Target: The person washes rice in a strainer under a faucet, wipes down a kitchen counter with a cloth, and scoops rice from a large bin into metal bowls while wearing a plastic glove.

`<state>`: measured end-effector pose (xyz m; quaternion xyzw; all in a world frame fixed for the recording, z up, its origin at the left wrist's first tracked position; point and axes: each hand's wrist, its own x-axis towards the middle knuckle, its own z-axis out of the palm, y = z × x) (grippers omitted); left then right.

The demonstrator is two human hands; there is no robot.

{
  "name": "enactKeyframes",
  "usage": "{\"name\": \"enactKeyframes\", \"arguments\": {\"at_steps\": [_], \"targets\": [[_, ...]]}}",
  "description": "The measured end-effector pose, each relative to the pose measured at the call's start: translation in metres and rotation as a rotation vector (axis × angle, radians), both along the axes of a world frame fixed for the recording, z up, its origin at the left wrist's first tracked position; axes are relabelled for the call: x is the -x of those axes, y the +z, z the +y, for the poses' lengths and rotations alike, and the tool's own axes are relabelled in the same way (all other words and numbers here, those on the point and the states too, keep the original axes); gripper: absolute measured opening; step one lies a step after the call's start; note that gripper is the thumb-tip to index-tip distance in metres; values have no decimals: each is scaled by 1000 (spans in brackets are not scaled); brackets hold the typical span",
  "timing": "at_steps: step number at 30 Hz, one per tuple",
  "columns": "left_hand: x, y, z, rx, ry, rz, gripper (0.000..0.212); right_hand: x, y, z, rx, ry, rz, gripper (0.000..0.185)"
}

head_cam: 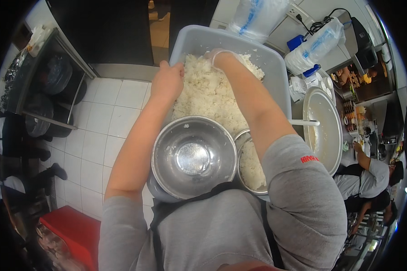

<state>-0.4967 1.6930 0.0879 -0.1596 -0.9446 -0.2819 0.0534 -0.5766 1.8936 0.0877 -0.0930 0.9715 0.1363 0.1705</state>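
Note:
A large grey plastic tub (274, 67) in front of me holds a broad heap of cooked white rice (207, 98). My left hand (168, 81), bare, is closed around the tub's left rim. In a clear plastic glove, my right hand (221, 58) reaches into the far part of the rice; its fingers are mostly hidden. Close to my body, a wide steel bowl (193, 157) with a few stuck grains rests over the tub's near end. Beside it, partly covered by my right arm, is a smaller steel bowl (252, 166) with rice in it.
To the right stands a deep oval container (325, 135) with residue inside, a white handle (303, 122) beside it. Plastic bag rolls (315, 45) stand beyond. Co-workers (366, 179) are at the right. A red box (73, 233) sits on the tiled floor (95, 145) at left.

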Motion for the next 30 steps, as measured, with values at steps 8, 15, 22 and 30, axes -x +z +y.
{"name": "enactKeyframes", "arguments": {"at_steps": [8,15,22,30], "targets": [[0,0,-3,1,28,-27,5,2,-14,6,238,-69,-6,37],[0,6,-5,5,-13,-44,9,-53,69,12,572,-300,-155,61],[0,8,-2,5,-13,-44,8,-46,10,162,577,-776,-2,56],[-2,8,0,19,8,-75,9,-43,-38,162,1345,-1153,-9,67]]}}
